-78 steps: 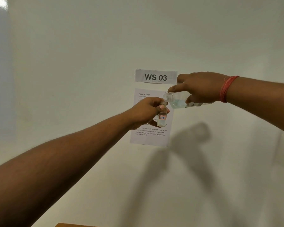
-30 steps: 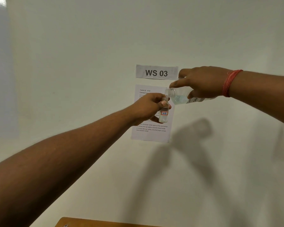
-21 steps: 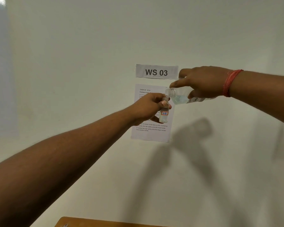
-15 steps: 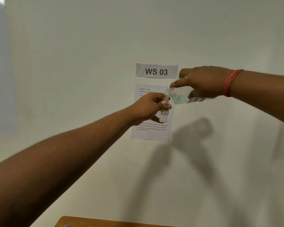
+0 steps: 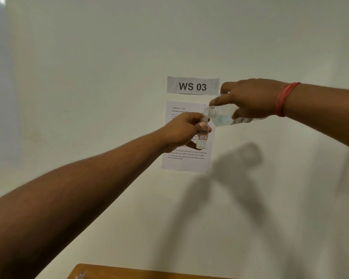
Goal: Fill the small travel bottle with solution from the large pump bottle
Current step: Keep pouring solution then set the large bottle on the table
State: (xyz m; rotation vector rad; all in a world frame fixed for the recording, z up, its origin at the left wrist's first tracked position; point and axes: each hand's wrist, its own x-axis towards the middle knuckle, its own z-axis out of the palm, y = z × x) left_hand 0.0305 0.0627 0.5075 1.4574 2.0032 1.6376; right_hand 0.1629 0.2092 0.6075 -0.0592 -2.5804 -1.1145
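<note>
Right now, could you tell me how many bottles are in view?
2. The small travel bottle is held upright by the left hand; the large bottle is tipped mouth-down over it in the right hand. Others may lie outside the frame.

Plain off-white wall (image 5: 89,77) fills the view behind both hands. Paper sign "WS 03" (image 5: 193,86) is stuck just above them, and a printed instruction sheet (image 5: 186,162) hangs directly behind. Grey arm shadows (image 5: 236,164) fall on the wall below the hands. Wooden surface edge (image 5: 129,273) sits at the bottom, well below.
</note>
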